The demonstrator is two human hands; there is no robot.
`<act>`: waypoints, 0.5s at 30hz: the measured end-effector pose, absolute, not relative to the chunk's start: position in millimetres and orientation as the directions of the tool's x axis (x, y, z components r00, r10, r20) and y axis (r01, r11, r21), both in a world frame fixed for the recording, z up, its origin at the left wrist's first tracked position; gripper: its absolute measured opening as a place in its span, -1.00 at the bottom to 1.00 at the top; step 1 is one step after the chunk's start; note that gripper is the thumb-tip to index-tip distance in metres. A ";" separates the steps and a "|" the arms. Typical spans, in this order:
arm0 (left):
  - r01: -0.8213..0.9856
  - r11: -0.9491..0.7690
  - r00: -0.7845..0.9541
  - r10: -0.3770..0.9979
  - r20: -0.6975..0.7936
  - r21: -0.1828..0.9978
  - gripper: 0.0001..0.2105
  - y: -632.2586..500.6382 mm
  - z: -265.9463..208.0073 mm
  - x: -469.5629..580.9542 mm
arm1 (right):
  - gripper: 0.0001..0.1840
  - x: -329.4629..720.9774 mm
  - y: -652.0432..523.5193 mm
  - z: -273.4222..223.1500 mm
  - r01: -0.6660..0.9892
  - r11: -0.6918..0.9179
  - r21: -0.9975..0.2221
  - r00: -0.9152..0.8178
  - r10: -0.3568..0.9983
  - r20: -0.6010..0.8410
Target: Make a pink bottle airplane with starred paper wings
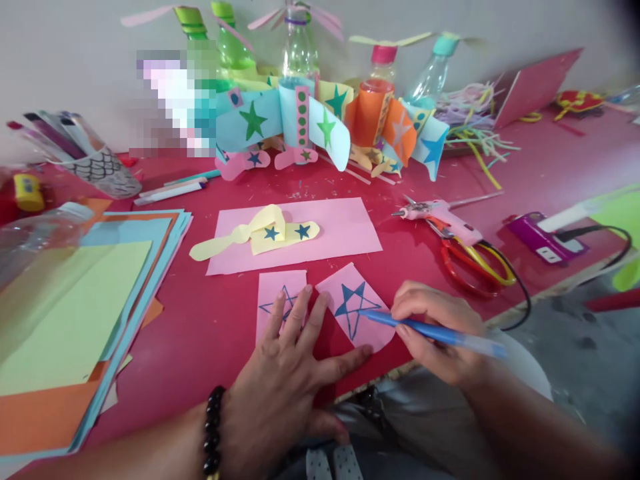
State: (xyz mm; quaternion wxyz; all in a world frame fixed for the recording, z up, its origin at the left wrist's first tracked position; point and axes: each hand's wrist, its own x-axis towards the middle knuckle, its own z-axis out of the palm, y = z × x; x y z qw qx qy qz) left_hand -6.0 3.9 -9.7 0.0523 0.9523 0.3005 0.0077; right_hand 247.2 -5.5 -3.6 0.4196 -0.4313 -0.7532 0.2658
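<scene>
My right hand [435, 333] grips a blue marker [430, 330], its tip on a star drawn on the right pink paper piece [373, 293]. Part of that star is filled in blue, with the rest only outlined. My left hand [295, 373] lies flat with fingers spread, across the lower part of the left pink paper piece [267, 287] and against the edge of the right one. The left piece bears an outlined star, partly hidden by my fingers. Just beyond, yellow paper cut-outs [285, 233] with two blue stars rest on a pink sheet [345, 227].
Bottle planes with paper wings [300, 120] line the back. Coloured sheets [75, 313] and a clear bottle [45, 233] lie at left, near a cup of pens [95, 167]. At right are a pink glue gun [445, 220], scissors [470, 270] and a purple power socket [545, 240].
</scene>
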 end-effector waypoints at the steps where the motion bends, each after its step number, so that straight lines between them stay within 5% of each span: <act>1: 0.567 -0.814 0.822 0.570 -0.015 0.126 -0.10 4.2 -10.5 -7.0 | -0.83 247.1 -5.9 -4.8 0.400 0.494 -0.772 -0.301 0.866 0.399; 15: 0.548 -0.809 0.829 0.558 -0.012 0.213 -0.14 4.4 -14.9 -11.3 | -0.75 248.6 -5.6 -4.3 0.304 0.514 -0.802 -0.442 0.822 0.359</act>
